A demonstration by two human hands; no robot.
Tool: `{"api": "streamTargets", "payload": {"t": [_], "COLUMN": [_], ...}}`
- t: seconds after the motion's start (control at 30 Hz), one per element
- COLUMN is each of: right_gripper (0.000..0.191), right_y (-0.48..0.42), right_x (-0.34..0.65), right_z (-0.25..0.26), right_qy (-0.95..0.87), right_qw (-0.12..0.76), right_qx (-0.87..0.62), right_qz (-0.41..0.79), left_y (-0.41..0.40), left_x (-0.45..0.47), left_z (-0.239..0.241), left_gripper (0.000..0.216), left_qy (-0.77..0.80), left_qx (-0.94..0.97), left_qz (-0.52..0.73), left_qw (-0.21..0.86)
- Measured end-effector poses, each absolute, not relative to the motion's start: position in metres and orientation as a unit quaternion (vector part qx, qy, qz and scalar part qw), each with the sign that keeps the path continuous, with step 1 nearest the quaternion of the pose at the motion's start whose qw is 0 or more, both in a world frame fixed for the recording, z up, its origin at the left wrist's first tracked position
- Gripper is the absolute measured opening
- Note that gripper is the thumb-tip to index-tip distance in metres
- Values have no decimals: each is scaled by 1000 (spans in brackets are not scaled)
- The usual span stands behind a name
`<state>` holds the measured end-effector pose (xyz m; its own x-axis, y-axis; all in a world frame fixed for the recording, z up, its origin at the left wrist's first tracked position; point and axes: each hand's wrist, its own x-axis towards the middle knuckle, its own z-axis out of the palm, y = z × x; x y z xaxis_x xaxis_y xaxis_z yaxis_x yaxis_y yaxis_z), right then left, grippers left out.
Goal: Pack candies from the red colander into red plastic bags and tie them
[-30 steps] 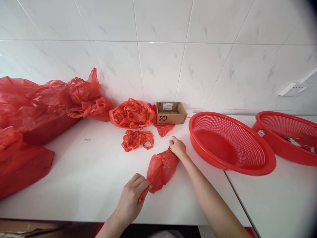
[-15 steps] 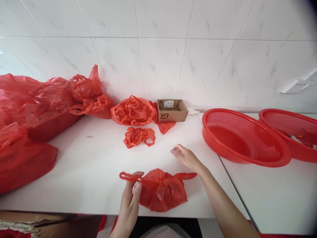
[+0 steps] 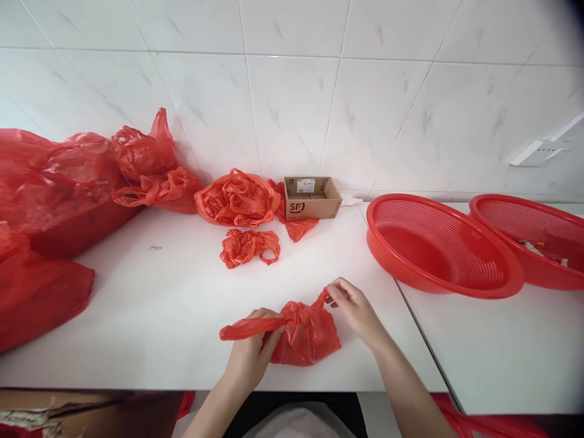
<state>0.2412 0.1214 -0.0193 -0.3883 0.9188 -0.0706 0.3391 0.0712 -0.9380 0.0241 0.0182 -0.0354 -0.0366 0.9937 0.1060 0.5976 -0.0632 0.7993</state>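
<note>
A filled red plastic bag (image 3: 308,337), gathered at its top, lies on the white table close to its front edge. My left hand (image 3: 258,347) pinches the bag's left handle near the gathered neck, and the loose end of that handle sticks out to the left. At the bag's upper right, my right hand (image 3: 349,301) has its fingers closed on the other handle. Behind the bag lies a crumpled red bag (image 3: 250,248), which neither hand touches. What is inside the filled bag cannot be made out.
Along the tiled wall sit a heap of red bags (image 3: 239,199) and a small cardboard box (image 3: 312,204). Large filled red bags (image 3: 55,194) stand at left. Two red perforated baskets (image 3: 438,283) are at right, past a table seam. An open carton (image 3: 91,413) is below the front edge.
My right hand has come down to the bag and gripped its right handle. My left hand has shifted right toward the neck. The view has tilted slightly.
</note>
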Motion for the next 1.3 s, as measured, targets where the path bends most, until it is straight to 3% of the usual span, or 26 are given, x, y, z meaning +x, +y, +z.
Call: {"api": "streamTargets", "payload": {"t": [0.1, 0.17, 0.27, 0.57, 0.77, 0.93, 1.07, 1.2, 1.3], "right_gripper": [29, 29, 29, 28, 30, 31, 29, 27, 28], "right_y": [113, 111, 117, 146, 151, 153, 155, 158, 160], "right_x": [212, 202, 201, 217, 210, 208, 206, 203, 202], "right_z": [-24, -25, -23, -29, -38, -46, -49, -50, -52], "right_qy": [-731, -754, -759, -732, -707, -706, -732, -759, -755], "right_qw": [245, 201, 182, 256, 275, 269, 228, 187, 214], "right_qx": [-538, -544, -525, -547, -560, -559, -569, -562, -545], "right_qz": [341, 309, 340, 315, 333, 341, 297, 270, 295], "left_y": [22, 24, 26, 32, 25, 30, 39, 45, 46], "left_x": [30, 31, 27, 11, 11, 17, 25, 29, 25], "left_z": [-37, -38, -39, -40, -52, -48, -37, -32, -32], "left_gripper": [22, 23, 23, 22, 59, 50, 32, 35, 39], "left_qy": [637, 646, 651, 684, 617, 554, 575, 596, 611], "left_qx": [621, 615, 613, 571, 674, 749, 670, 460, 328], "left_qz": [375, 368, 360, 351, 331, 311, 369, 469, 502], "left_qw": [262, 262, 266, 288, 234, 186, 290, 461, 516]}}
